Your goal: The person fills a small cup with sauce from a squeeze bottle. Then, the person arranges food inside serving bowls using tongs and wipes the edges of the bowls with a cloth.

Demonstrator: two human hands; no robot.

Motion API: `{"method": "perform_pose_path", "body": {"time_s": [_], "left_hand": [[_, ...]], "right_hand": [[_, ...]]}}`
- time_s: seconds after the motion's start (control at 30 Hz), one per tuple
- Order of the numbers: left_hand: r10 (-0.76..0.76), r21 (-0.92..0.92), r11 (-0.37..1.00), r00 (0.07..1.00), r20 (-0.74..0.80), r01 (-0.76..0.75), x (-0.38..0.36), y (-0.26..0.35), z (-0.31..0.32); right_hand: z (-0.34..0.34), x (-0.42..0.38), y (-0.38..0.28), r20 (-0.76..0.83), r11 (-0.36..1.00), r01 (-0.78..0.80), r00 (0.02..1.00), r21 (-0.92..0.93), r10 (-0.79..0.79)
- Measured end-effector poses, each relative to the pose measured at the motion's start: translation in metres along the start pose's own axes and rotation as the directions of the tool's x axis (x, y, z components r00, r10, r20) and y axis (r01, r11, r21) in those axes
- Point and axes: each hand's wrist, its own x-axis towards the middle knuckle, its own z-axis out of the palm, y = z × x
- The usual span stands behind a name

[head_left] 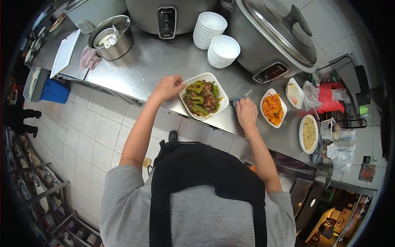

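A white square bowl [204,96] of meat and green vegetable pieces stands at the front of the steel counter [156,57]. My left hand [169,87] is closed on its upper left rim. Right of the bowl, my right hand [247,111] rests on the counter over a dark cloth [234,101], fingers pressed together; only part of the cloth shows. Beside that hand stands a white dish of orange food [272,108]. Farther right are a small white dish [294,94] and an oval dish of pale rice-like food [308,133].
Two stacks of white bowls [210,29] [224,51] stand behind, between large rice cookers [166,20] [271,37]. A metal pot [111,38], a pink cloth [89,58] and a clipboard [65,53] are at the left. Plastic bags [329,99] lie at the right.
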Motion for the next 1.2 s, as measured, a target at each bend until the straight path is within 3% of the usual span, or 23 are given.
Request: {"method": "perform_pose_path", "body": {"time_s": [0.1, 0.17, 0.2, 0.27, 0.33, 0.4, 0.47, 0.6, 0.67, 0.77, 0.83, 0.9, 1.0, 1.2], "left_hand": [[0.047, 0.04, 0.998, 0.998, -0.046, -0.045, 0.012, 0.002, -0.004], [0.063, 0.052, 0.997, 0.993, -0.104, -0.058, 0.029, 0.006, -0.002], [0.103, 0.017, 0.995, 0.992, -0.074, -0.102, 0.042, 0.006, 0.004], [0.141, -0.023, 0.99, 0.989, -0.05, -0.142, 0.064, 0.008, 0.017], [0.265, 0.025, 0.963, 0.962, 0.064, -0.267, 0.082, 0.013, 0.029], [0.262, 0.027, 0.963, 0.958, 0.114, -0.267, 0.091, 0.017, 0.035], [0.257, 0.029, 0.964, 0.951, 0.17, -0.265, 0.096, 0.02, 0.037], [0.193, 0.055, 0.976, 0.952, 0.239, -0.211, 0.092, 0.022, 0.036], [0.192, 0.04, 0.978, 0.954, 0.231, -0.207, 0.093, 0.019, 0.039], [0.219, 0.093, 0.965, 0.947, 0.237, -0.246, 0.096, 0.015, 0.043], [0.25, 0.097, 0.956, 0.94, 0.231, -0.278, 0.096, 0.014, 0.042], [0.254, 0.1, 0.955, 0.942, 0.22, -0.281, 0.094, 0.014, 0.043], [0.244, 0.126, 0.955, 0.952, 0.185, -0.269, 0.088, 0.015, 0.043], [0.172, 0.107, 0.977, 0.978, 0.115, -0.184, 0.074, 0.02, 0.042]], "right_hand": [[0.005, 0.028, 0.018, 0.008, 0.997, 0.074, 0.997, 0.02, -0.074], [-0.002, 0.048, 0.02, -0.099, 0.973, 0.136, 0.988, 0.185, -0.119], [-0.006, 0.061, 0.018, -0.099, 0.973, 0.144, 0.987, 0.183, -0.127], [-0.017, 0.085, 0.008, -0.117, 0.773, 0.246, 0.968, 0.584, -0.221], [-0.026, 0.101, -0.014, -0.067, 0.758, 0.291, 0.948, 0.584, -0.312], [-0.027, 0.112, -0.032, -0.019, 0.739, 0.33, 0.918, 0.587, -0.395], [-0.025, 0.118, -0.041, 0.069, 0.79, 0.432, 0.859, 0.436, -0.508], [-0.023, 0.118, -0.031, 0.188, 0.82, 0.365, 0.856, 0.441, -0.481], [-0.029, 0.109, -0.019, 0.095, 0.72, 0.228, 0.921, 0.656, -0.378], [-0.036, 0.088, -0.013, 0.165, 0.749, 0.253, 0.885, 0.612, -0.434], [-0.038, 0.075, -0.017, 0.219, 0.821, 0.258, 0.884, 0.509, -0.414], [-0.04, 0.065, -0.02, 0.174, 0.864, 0.405, 0.867, 0.299, -0.466], [-0.039, 0.051, -0.022, 0.187, 0.903, 0.397, 0.886, 0.166, -0.424], [-0.04, 0.044, -0.021, 0.263, 0.932, 0.329, 0.895, 0.155, -0.36]]}}
